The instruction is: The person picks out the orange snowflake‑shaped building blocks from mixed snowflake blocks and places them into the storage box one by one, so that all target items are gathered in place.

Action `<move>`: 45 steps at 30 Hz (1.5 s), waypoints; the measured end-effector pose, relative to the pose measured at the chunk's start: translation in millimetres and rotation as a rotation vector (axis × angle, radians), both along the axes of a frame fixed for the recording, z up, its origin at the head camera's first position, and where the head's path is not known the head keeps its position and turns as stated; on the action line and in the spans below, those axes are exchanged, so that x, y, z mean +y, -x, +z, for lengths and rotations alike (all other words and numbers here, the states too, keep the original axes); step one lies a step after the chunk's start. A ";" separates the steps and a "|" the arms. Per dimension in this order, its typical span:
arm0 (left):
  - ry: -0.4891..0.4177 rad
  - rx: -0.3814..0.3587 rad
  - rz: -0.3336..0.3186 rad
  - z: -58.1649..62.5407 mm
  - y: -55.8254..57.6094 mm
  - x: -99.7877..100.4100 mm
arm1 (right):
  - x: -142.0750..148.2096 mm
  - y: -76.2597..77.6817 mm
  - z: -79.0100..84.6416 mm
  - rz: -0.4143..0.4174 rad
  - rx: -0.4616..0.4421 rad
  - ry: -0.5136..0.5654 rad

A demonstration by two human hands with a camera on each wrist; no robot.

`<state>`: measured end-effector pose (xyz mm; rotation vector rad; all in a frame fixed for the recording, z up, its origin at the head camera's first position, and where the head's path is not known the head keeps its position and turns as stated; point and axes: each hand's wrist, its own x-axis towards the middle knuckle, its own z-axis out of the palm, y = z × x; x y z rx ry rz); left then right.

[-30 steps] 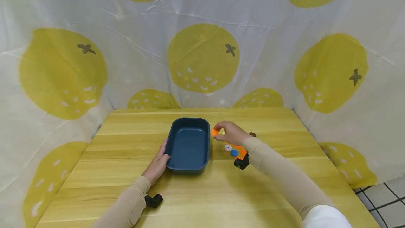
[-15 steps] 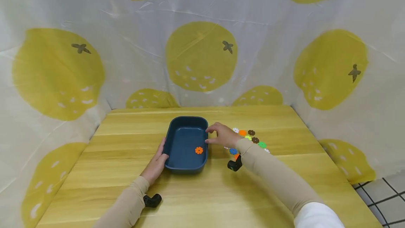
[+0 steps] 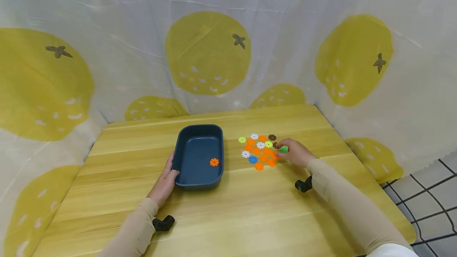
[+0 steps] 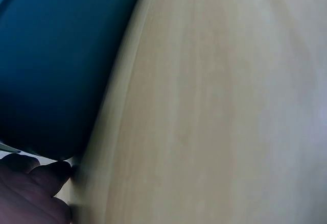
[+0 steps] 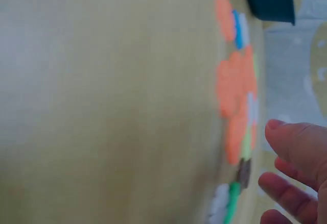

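Note:
A dark blue deep dish (image 3: 198,185) stands on the table with one orange toothed plastic disc (image 3: 214,162) inside it. My left hand (image 3: 163,181) holds the dish at its left side, thumb by the rim and fingers along the outer wall. In the left wrist view, curled fingers (image 4: 51,175) meet the dish's lower corner. At the right end of the disc cluster is my right hand (image 3: 295,152), thumb and fingers apart around a green disc (image 3: 284,149) in the head view. The right wrist view shows a gap between thumb and fingers, with nothing held.
Several loose orange discs (image 3: 259,166), mixed with white, yellow-green, brown and a blue disc (image 3: 252,159), lie right of the dish. A lemon-print cloth (image 3: 210,54) hangs behind the wooden table (image 3: 228,221). Tiled floor (image 3: 428,193) shows past the right edge.
The orange disc my right hand held was dropped into the dish. The right hand then moved right to the far end of the disc cluster. My left hand stays on the dish.

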<state>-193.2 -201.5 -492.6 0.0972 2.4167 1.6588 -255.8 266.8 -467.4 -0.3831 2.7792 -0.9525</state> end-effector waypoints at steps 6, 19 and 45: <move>-0.010 -0.015 0.010 1.3 -1.5 -3.8 | 5.6 -3.0 -15.9 0.048 0.069 -0.038; -0.022 -0.003 0.019 -3.3 -2.8 -4.2 | 0.7 -1.7 -26.3 0.030 0.082 -0.044; -0.009 0.000 0.020 -0.3 -1.0 1.3 | -31.5 10.5 12.7 0.061 0.196 -0.037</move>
